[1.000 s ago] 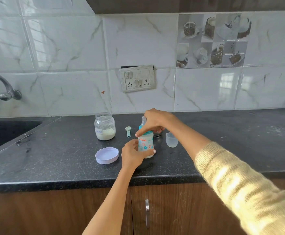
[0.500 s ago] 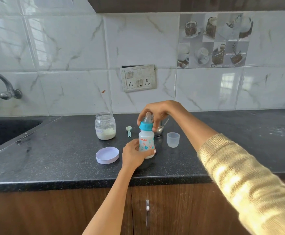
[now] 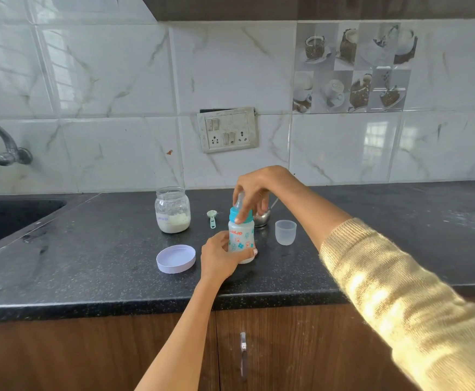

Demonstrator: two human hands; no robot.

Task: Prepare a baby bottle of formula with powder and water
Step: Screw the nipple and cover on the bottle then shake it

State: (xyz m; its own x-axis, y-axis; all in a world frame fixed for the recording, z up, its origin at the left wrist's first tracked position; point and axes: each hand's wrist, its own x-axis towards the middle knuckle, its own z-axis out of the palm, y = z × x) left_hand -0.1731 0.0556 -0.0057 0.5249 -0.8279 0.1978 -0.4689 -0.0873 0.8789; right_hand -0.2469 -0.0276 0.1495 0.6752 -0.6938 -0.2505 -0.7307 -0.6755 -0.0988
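White marble-veined wall tiles (image 3: 112, 80) (glossy) behind black speckled countertop (image 3: 89, 266), wooden cabinets (image 3: 61, 354).

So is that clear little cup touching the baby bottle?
Apart. The head view shows a strip of dark counter between the clear cup and the baby bottle, which the left hand holds.

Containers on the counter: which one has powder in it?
The glass jar, open and standing left of the baby bottle; the small clear cup at right looks empty.
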